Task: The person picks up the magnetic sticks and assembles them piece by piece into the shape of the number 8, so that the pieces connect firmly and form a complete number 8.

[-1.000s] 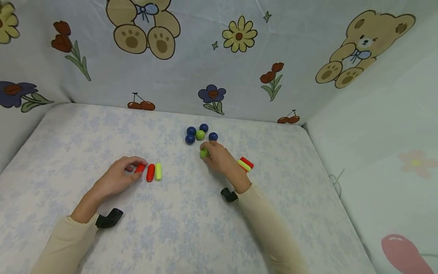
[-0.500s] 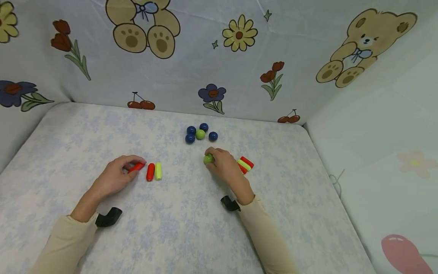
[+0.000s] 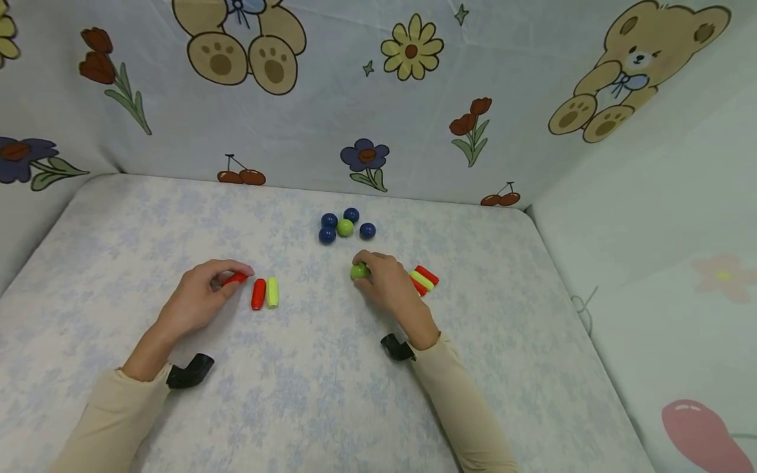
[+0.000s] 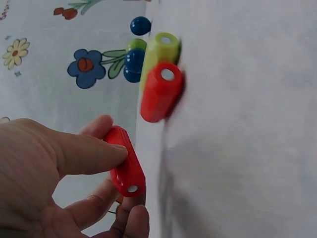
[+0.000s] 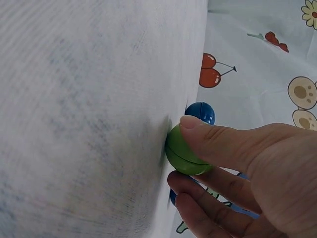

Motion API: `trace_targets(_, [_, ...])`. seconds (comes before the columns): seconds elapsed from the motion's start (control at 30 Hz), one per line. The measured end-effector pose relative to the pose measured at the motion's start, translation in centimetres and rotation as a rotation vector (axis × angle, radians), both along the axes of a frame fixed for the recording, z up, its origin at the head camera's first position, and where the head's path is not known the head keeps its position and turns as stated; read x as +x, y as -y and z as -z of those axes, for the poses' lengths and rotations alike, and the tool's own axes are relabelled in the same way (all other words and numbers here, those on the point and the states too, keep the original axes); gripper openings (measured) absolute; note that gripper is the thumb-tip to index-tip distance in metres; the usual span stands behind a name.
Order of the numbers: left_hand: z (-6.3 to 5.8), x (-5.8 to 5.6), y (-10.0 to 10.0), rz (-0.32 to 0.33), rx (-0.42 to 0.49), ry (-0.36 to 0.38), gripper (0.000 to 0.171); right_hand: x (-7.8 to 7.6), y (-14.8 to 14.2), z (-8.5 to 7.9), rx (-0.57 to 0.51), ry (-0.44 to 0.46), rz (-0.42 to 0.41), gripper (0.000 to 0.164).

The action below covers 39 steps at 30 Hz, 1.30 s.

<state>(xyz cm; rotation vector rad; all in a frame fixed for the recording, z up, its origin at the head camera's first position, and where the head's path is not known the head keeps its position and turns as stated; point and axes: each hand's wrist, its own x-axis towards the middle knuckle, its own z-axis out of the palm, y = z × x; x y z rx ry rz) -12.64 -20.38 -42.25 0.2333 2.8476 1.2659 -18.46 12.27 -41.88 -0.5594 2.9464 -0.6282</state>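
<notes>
My left hand (image 3: 198, 295) pinches a red magnetic rod (image 4: 126, 163) between thumb and fingers, a silvery dot showing at its end. Just right of it a second red rod (image 3: 258, 294) and a yellow-green rod (image 3: 272, 292) lie side by side on the table. My right hand (image 3: 387, 282) holds a green ball (image 5: 184, 151) with the thumb on one side and fingers on the other, close over the table. Beyond that hand, several dark blue balls (image 3: 327, 235) surround another green ball (image 3: 345, 228); one blue ball (image 3: 367, 230) sits slightly apart.
Behind the right hand lie red and yellow-green rods (image 3: 422, 280) in a row, partly covered by the wrist. Each sleeve cuff carries a black curved piece (image 3: 190, 372). A patterned cloth wall (image 3: 307, 131) closes off the back of the pale table (image 3: 296, 394).
My right hand has drawn the green ball back from the group, toward me and slightly right. The left hand has tilted and lifted its red rod slightly away from the other two.
</notes>
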Motion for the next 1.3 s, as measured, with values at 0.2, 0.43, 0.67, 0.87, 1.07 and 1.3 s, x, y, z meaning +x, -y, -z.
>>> trace_targets(0.2, [-1.3,-0.7,-2.3,0.036,0.029,-0.015,0.025,0.0,0.0,-0.3,-0.003,0.015,-0.001,0.030])
trace_targets(0.43, [-1.0,-2.2,-5.8,0.151,0.094,0.011,0.031,0.0,0.0,-0.4,0.012,0.030,0.002,0.032])
trace_targets(0.67, [-0.5,-3.4,-8.4,0.178,0.115,0.008,0.029,-0.1,0.2,0.0,0.014,0.041,-0.003,0.033])
trace_targets(0.87, [-0.2,-4.2,-10.3,0.206,0.144,0.026,0.022,0.0,0.0,-0.2,0.026,0.039,0.009,0.035])
trace_targets(1.07, [0.2,-4.6,-11.6,0.212,0.177,0.032,0.017,0.1,0.0,-0.4,0.019,0.050,0.003,0.037])
trace_targets(1.3, [0.2,-4.7,-12.1,0.230,0.169,0.035,0.018,0.1,0.1,-0.6,0.024,0.048,-0.007,0.037])
